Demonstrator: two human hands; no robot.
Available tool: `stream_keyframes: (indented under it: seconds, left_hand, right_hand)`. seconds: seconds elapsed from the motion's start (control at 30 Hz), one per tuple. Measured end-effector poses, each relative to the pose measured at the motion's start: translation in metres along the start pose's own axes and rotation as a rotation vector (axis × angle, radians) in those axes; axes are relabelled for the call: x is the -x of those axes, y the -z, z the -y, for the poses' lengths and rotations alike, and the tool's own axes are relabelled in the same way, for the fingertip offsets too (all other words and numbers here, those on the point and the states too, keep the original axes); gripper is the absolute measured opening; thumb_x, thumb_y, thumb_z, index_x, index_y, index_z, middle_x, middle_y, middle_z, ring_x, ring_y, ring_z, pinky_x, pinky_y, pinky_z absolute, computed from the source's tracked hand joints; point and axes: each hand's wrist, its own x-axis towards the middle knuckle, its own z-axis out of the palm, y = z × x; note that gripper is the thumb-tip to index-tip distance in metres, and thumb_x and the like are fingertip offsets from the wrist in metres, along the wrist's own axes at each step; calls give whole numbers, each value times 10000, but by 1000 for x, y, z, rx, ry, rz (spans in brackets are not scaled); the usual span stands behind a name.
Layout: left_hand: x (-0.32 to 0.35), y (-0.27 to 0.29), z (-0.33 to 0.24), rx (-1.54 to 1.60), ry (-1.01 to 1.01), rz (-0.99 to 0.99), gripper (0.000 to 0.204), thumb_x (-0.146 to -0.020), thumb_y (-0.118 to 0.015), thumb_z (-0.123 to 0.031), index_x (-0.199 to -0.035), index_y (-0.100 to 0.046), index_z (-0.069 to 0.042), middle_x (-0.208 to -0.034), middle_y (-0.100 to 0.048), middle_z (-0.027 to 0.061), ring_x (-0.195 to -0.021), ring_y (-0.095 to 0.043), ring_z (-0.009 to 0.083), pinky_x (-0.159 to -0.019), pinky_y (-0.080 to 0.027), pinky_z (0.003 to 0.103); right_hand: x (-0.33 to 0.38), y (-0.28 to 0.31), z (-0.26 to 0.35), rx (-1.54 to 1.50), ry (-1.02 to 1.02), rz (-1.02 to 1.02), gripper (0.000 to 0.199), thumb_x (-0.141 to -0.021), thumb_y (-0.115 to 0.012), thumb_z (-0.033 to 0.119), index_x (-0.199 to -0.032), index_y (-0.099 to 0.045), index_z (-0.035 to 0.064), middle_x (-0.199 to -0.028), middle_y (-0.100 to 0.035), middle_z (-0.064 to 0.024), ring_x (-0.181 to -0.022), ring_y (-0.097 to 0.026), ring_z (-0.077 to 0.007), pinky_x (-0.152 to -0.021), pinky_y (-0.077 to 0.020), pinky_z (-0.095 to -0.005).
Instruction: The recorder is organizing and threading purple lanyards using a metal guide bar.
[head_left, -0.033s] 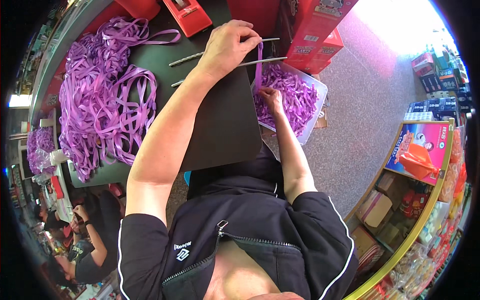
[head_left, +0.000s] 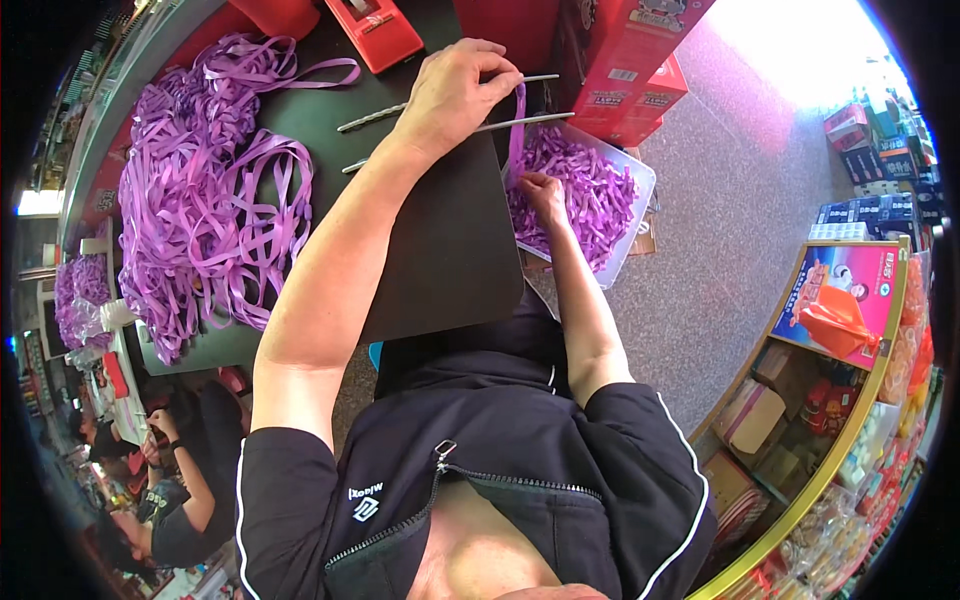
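Observation:
My left hand [head_left: 455,95] reaches across the black table [head_left: 440,260] and pinches the top end of a purple ribbon strip [head_left: 516,135]. The strip hangs straight down past the table's right edge. My right hand [head_left: 543,195] grips its lower end, just above a clear plastic bin [head_left: 640,215] full of loose purple ribbon. Two thin metal rods [head_left: 385,113] lie on the table under and beside my left hand. A large heap of purple ribbon loops [head_left: 200,200] covers the table's left part.
A red tape dispenser [head_left: 375,30] sits at the table's far edge, with red cartons [head_left: 630,60] stacked to its right. A yellow-edged shelf of packaged goods [head_left: 840,320] stands at right. Another person [head_left: 170,490] sits at lower left.

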Motion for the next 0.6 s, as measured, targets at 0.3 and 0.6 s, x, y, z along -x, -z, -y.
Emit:
stream_keyframes:
  seconds: [0.3, 0.6]
  left_hand:
    - [1, 1, 0, -12, 30, 7, 238, -844, -634, -262, -942, -688, -53, -1175, -593, 104, -1075, -570, 243, -912, -425, 325]
    - [2, 2, 0, -15, 41, 21, 234, -848, -631, -263, -959, -688, -65, -1194, -587, 100, -1085, -567, 245, -922, -420, 327]
  right_hand:
    - [-12, 10, 56, -1068, -223, 177, 203, -855, -578, 80, -1024, -632, -19, -798, -602, -40, -615, -514, -94, -500, -376, -196]
    - [-25, 11, 29, -1393, -362, 263, 121, -868, -581, 72, -968, -609, 11, -808, -603, -40, -640, -517, -102, -520, -387, -202]
